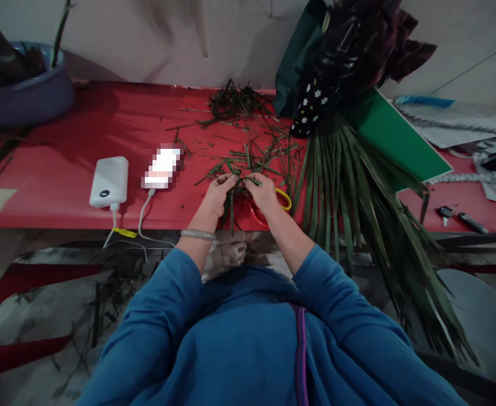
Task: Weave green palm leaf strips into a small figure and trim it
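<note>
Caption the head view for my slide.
Left hand and right hand hold narrow green leaf strips over a red-covered table, beside long green leaves.

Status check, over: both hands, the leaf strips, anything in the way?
Left hand and right hand pinching green leaf strips. Yellow-handled scissors partly hidden by right hand. Loose leaf scraps scattered just beyond.

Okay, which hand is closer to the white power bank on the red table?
Left. The left hand is off to the right of the power bank; the right hand is farther right, beyond the left hand.
</note>
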Demonstrator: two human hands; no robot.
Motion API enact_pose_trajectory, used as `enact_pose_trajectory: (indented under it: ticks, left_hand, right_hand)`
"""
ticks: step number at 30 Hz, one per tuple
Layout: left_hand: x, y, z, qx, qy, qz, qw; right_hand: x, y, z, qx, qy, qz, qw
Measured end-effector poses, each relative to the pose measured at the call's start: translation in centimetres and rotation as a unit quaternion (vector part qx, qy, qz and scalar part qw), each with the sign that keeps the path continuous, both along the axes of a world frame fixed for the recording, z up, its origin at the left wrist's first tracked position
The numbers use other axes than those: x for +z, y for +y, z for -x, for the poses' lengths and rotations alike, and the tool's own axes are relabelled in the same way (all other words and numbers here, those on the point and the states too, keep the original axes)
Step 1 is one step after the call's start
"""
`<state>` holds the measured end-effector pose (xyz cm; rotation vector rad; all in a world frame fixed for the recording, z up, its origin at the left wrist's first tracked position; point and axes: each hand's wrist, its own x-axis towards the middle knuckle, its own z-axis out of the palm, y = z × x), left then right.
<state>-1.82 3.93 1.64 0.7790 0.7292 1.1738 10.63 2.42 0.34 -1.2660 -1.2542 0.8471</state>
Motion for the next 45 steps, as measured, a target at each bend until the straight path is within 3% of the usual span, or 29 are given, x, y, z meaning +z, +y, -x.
enact_pose_trajectory:
  ticks: [7, 14, 22, 28, 38, 45]
  left_hand:
    - [0.2, -0.1, 0.0, -0.006, -0.012, 0.0, 1.0]
    - [0.2, 0.0, -0.1, 0.022, 0.04, 0.002, 0.999]
    - [0.5, 0.5, 0.2, 0.015, 0.014, 0.022, 1.0]
    - [0.6, 0.3, 0.2, 0.013, -0.025, -0.006, 1.0]
    - [0.6, -0.3, -0.3, -0.008, 0.054, -0.029, 0.998]
    - [0.4, -0.3, -0.4, 0.004, 0.049, -0.021, 0.999]
  right_hand:
    - [0.1, 0.0, 0.0, -0.004, -0.011, -0.001, 1.0]
    - [0.2, -0.3, 0.1, 0.009, -0.013, -0.02, 1.0]
    - [0.3, -0.4, 0.0, 0.022, -0.039, -0.024, 0.999]
    - [0.8, -0.7, 0.3, 0.048, 0.008, -0.038, 0.998]
    - [1.2, -0.8, 0.2, 0.054, -0.006, -0.036, 0.998]
    - [0.9, -0.6, 0.1, 0.029, -0.043, -0.036, 0.998]
